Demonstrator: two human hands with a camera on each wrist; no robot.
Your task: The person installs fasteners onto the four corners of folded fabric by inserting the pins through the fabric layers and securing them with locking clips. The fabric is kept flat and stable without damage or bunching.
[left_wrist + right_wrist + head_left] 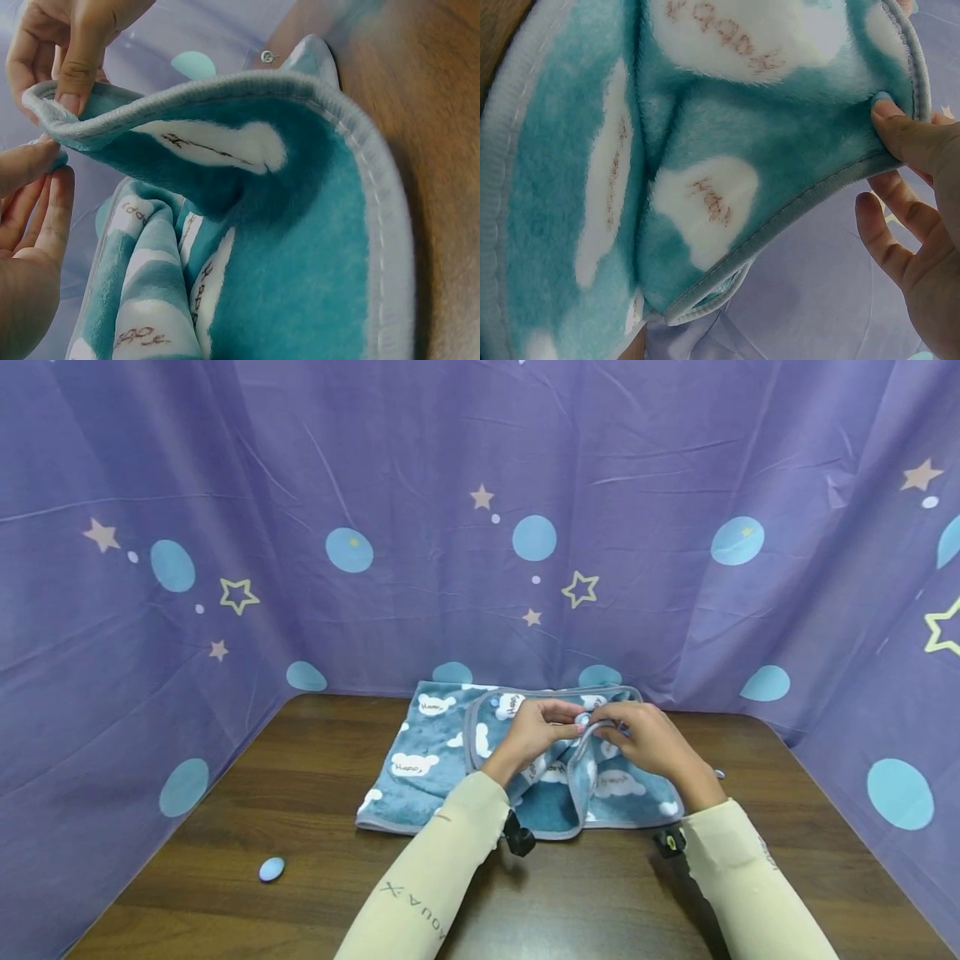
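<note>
A plush teal blanket [442,752] with white bear and cloud prints and grey edging lies on the table, its right part folded over and partly lifted. Between thumb and fingers, my left hand [536,727] pinches a small round pale-blue cap [582,719] right at the raised edge. My right hand [645,739] grips that grey-bound edge [795,206], thumb on one face and fingers behind. In the left wrist view the left hand [34,240] sits just below the right hand [75,60], with the raised fold [225,142] spreading away from both.
Another pale-blue cap [272,869] lies on the wooden table [225,827] at the front left. Right of the blanket is a small disc with a pin [268,57]. A blue dot [495,702] shows on the blanket. Purple curtains [420,610] enclose the table's back and sides.
</note>
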